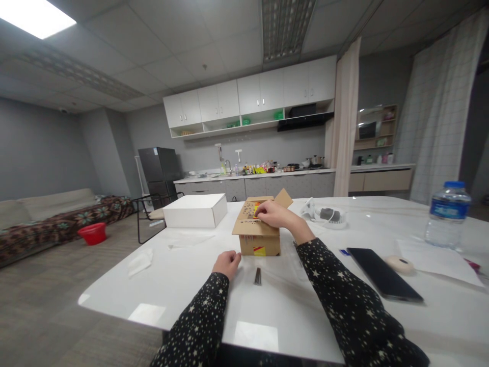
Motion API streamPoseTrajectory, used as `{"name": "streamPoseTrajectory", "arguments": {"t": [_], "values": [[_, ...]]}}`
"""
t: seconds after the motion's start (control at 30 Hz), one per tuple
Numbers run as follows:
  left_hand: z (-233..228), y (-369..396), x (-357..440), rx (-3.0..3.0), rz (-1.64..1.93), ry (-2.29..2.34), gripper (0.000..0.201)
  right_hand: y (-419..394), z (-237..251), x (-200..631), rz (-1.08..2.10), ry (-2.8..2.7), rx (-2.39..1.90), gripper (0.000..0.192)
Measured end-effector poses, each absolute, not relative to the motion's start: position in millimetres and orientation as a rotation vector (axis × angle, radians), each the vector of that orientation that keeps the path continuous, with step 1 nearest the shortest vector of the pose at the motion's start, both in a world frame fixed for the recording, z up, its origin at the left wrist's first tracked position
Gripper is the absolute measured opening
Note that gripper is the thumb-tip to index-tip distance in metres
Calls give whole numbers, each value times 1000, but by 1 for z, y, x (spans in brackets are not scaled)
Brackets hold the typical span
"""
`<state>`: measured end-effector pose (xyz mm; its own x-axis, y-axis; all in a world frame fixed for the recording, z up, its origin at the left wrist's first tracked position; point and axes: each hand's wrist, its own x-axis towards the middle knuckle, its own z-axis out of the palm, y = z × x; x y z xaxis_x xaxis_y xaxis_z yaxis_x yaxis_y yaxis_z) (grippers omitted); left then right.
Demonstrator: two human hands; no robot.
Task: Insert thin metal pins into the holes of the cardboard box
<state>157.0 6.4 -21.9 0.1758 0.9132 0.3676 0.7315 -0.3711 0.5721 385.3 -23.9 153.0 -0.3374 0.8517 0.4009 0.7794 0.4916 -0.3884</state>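
Note:
A small cardboard box (247, 245) with raised flaps and a yellow-and-red label stands on the white table. Over its top is my right hand (272, 213), fingers drawn together and pointing down at the box. A patch of yellow and red shows by those fingertips; what they grip, if anything, is hidden. My left hand (228, 264) rests on the table as a loose fist beside the box's near left corner, with nothing visible in it. In front of the box lies a small bunch of thin dark metal pieces (257, 276), too small to name.
A white box (194, 211) sits behind on the left. On the right are a white device with a cable (329, 216), a black phone (384, 273), a round beige case (399, 264), paper (439, 261) and a water bottle (447, 216). A crumpled tissue (140, 262) lies left.

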Motion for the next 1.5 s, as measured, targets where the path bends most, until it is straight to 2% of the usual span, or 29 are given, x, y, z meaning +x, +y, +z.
{"name": "streamPoseTrajectory", "arguments": {"t": [0.8, 1.03, 1.5], "values": [[-26, 10, 156, 2201, 986, 1585, 42, -27, 158, 392, 196, -2163, -1440, 17], [-25, 8, 156, 2204, 984, 1587, 41, -20, 150, 387, 214, -2163, -1304, 18], [-24, 8, 156, 2196, 995, 1575, 42, -12, 149, 393, 119, -2103, -1453, 19]]}}
